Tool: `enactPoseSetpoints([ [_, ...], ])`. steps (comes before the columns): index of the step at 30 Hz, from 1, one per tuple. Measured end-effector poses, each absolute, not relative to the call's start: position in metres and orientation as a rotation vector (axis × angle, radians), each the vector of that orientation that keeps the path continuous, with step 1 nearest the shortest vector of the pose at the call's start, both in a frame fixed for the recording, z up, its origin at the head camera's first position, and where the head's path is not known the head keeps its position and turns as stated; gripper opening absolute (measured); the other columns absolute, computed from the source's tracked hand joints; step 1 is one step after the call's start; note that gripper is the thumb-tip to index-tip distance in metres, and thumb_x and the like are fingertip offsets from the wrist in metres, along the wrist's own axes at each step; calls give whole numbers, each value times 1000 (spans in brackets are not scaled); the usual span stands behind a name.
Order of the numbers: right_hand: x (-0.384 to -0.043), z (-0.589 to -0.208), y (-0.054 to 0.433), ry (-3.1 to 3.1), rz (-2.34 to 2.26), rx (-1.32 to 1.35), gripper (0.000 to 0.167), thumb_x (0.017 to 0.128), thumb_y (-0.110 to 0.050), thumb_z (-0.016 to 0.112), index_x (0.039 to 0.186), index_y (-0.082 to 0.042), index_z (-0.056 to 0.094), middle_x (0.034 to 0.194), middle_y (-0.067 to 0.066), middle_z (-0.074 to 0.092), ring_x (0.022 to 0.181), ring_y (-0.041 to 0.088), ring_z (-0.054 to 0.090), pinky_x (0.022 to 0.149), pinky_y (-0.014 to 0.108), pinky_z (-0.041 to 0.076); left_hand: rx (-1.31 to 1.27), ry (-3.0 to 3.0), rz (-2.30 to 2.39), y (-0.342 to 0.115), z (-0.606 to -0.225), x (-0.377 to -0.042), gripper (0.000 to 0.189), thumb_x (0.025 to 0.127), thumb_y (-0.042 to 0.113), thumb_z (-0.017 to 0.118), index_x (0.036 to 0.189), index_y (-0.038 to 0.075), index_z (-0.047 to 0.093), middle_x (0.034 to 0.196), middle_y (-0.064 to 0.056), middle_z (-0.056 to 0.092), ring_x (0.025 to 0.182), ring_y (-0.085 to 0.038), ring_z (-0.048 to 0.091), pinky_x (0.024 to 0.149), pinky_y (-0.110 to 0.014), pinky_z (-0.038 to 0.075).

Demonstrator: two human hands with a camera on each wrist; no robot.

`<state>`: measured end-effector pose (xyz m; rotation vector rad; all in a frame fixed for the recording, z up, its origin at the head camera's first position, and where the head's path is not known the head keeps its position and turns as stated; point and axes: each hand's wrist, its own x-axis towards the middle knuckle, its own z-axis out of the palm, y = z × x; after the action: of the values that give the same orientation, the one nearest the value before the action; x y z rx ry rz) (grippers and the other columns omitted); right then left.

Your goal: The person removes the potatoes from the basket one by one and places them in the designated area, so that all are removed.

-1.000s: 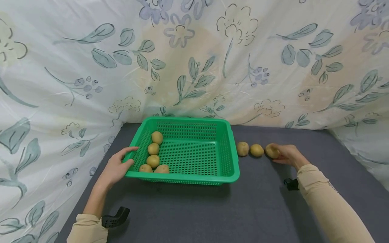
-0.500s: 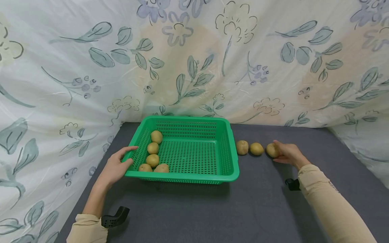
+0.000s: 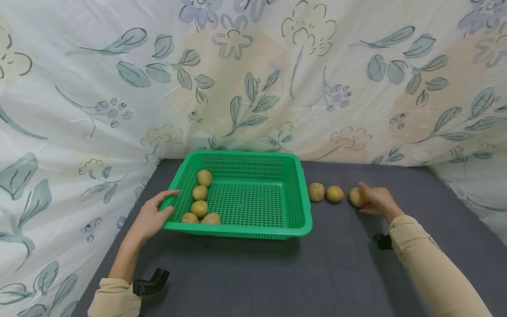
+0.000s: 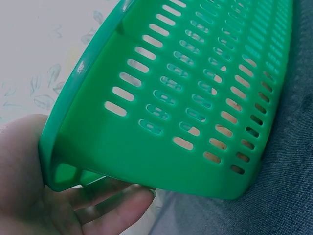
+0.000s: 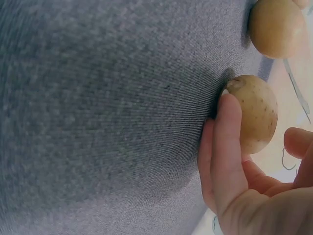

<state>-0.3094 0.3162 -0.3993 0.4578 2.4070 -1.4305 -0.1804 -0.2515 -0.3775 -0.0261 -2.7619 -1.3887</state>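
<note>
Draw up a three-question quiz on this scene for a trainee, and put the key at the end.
1. How many potatoes show inside the green basket in the head view?

2. True or false: the left hand holds a potato.

3. Of the potatoes in the row outside the green basket, which is the right hand at?
A) the one nearest the green basket
B) the middle one
C) the potato farthest from the green basket

Key:
1. Five.
2. False; it holds the rim at the green basket's left end.
3. C.
</note>
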Motion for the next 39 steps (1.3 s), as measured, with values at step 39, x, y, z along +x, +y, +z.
enactPoseSetpoints([
  [39, -331, -343, 312, 2675, -1361, 564, 92, 92, -63, 28, 149, 7, 12, 133, 37, 39, 80, 23, 59, 67, 33, 55, -47, -2748, -1421, -255, -378, -182, 50, 93, 6, 45, 143, 10, 42, 144, -24, 32, 41, -10, 24, 44, -30, 32],
])
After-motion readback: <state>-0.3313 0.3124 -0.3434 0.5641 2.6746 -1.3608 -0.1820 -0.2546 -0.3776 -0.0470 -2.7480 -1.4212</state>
